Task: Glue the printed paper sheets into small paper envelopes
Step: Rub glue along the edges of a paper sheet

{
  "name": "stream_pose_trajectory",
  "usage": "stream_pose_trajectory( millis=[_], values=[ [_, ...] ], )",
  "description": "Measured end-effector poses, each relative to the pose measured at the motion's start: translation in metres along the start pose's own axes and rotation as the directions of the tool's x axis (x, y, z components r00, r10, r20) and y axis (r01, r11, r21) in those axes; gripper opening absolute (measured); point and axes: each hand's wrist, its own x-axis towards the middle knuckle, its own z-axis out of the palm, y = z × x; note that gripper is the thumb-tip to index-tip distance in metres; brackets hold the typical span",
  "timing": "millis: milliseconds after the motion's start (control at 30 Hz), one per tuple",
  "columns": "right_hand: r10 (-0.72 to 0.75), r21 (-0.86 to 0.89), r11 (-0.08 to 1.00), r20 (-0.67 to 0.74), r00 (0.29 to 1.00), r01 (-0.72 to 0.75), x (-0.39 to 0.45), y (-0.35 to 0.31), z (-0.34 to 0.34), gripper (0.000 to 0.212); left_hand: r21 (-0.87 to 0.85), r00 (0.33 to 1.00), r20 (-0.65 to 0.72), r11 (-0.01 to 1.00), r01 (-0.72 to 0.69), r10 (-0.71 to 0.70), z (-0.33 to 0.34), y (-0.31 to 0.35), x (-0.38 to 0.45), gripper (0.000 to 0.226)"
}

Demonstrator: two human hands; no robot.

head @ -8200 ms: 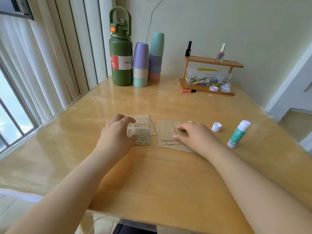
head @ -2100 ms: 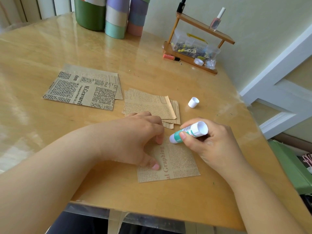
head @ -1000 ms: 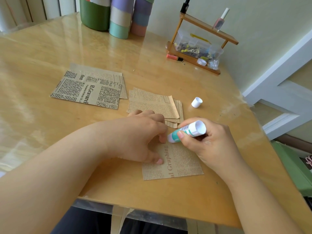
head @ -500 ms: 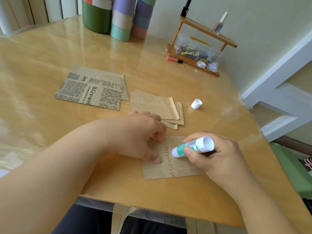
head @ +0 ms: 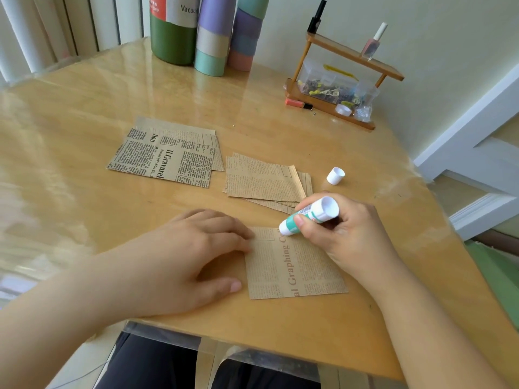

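My left hand (head: 193, 248) lay flat, fingers relaxed, pressing the printed sheet (head: 295, 265); my right hand (head: 345, 234) gripped the glue stick (head: 309, 216), tip on it.

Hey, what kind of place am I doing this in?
Probably a room at home: a wooden table by a window, with a vacuum flask, stacked cups and nail polish on a small shelf.

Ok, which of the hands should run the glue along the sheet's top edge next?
The right hand: it already grips the uncapped glue stick, tip at the sheet's top edge. The left hand lies on the sheet's left edge, steadying it.
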Motion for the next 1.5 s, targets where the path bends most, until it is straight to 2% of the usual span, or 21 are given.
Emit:
stream_pose_trajectory(
  millis=[267,433,567,767,1067,1367,1500],
  values=[
    [-0.014,-0.010,1.000,-0.030,0.999,0.014,-0.020,0.000,-0.003,0.008,0.002,0.995,-0.098,1.000,-0.016,0.016,0.008,0.000,-0.005,0.046],
    [-0.055,-0.019,0.998,-0.004,0.998,0.055,-0.037,-0.006,-0.008,0.011,0.026,0.996,-0.093,1.000,-0.016,0.018,0.011,-0.002,-0.006,0.048],
    [-0.053,-0.012,0.999,0.006,0.999,0.053,-0.037,-0.008,-0.009,0.006,0.025,0.995,-0.093,0.999,-0.021,0.023,0.011,-0.003,-0.006,0.047],
    [-0.021,0.011,1.000,-0.019,1.000,0.021,-0.015,-0.002,0.002,0.008,0.002,0.994,-0.108,1.000,-0.029,0.029,0.010,-0.002,-0.007,0.044],
    [-0.050,0.040,0.998,0.022,0.998,0.049,0.009,-0.004,0.012,0.009,-0.025,0.992,-0.121,0.999,-0.032,0.029,0.011,-0.004,-0.006,0.042],
    [-0.059,-0.003,0.998,0.001,0.998,0.059,-0.008,-0.005,0.007,0.003,-0.033,0.991,-0.128,0.999,-0.030,0.025,0.012,-0.006,-0.007,0.044],
    [-0.055,0.006,0.998,0.010,0.998,0.055,-0.022,-0.007,0.001,0.010,-0.036,0.990,-0.135,0.999,-0.035,0.029,0.012,-0.005,-0.007,0.044]
  ],
)
